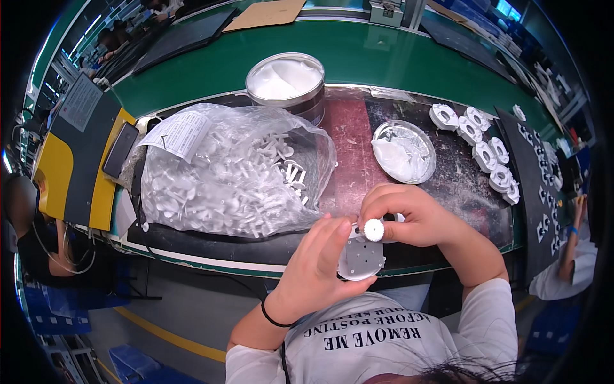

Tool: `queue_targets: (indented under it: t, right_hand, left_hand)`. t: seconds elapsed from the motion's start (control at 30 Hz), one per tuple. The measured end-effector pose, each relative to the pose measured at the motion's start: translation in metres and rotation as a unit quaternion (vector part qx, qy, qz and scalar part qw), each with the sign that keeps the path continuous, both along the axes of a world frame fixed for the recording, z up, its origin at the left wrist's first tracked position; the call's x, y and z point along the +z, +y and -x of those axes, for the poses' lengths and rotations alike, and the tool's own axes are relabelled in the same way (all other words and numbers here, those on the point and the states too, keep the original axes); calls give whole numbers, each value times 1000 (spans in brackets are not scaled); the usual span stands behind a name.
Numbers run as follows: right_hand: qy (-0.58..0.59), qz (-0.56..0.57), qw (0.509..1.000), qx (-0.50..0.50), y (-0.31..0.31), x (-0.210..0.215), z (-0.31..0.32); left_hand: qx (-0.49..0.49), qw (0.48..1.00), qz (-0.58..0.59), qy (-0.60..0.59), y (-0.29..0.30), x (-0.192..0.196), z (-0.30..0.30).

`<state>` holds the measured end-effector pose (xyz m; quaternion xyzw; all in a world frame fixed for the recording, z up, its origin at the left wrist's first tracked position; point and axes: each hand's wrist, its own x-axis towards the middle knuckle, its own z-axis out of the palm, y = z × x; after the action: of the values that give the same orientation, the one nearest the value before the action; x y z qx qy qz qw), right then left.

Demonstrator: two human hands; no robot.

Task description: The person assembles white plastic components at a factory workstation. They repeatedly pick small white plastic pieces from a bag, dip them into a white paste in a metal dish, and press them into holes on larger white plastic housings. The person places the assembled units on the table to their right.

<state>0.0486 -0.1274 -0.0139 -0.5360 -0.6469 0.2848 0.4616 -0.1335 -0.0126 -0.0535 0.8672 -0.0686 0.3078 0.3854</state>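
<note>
My left hand [314,269] is closed round the edge of a small grey metal plate with holes and a rounded white rim [362,261], held above the bench's near edge. A white toothed plastic gear [373,230] is at the plate's upper end. My right hand [412,216] pinches this gear between thumb and fingers; whether the gear touches the plate I cannot tell. Left of my hands lies a large clear plastic bag [217,185] full of small white plastic pieces. Beyond them sits a round metal dish [432,168] with white paste and clear film.
A metal tin [313,105] with white contents stands behind the bag. Several white ring-shaped housings [484,155] lie at the right, beside a black board [531,211] carrying small parts. A yellow and black machine [80,150] stands at the left. Other people sit on both sides.
</note>
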Motion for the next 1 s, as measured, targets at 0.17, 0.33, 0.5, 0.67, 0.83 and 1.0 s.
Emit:
queue_targets:
  t: [0.17, 0.33, 0.5, 0.67, 0.83, 1.0]
  right_hand:
    - [-10, 26, 1000, 9, 0, 4, -1]
    - [-26, 47, 998, 16, 0, 6, -3]
    - [-37, 46, 998, 11, -1, 5, -3]
    - [-33, 57, 998, 19, -2, 10, -1]
    - [-25, 68, 997, 27, -2, 14, 1]
    - [-20, 68, 997, 28, -1, 13, 0]
  left_hand:
    - [-16, 1000, 18, 2, -1, -6, 0]
    - [-20, 999, 27, -18, -2, 1, -1]
    - [-37, 998, 53, -11, -3, -4, -2]
    - [-48, 998, 39, -7, -2, -7, -2]
    - [-45, 999, 19, 10, -2, -4, -1]
    - [-47, 998, 45, 15, -1, -9, 1]
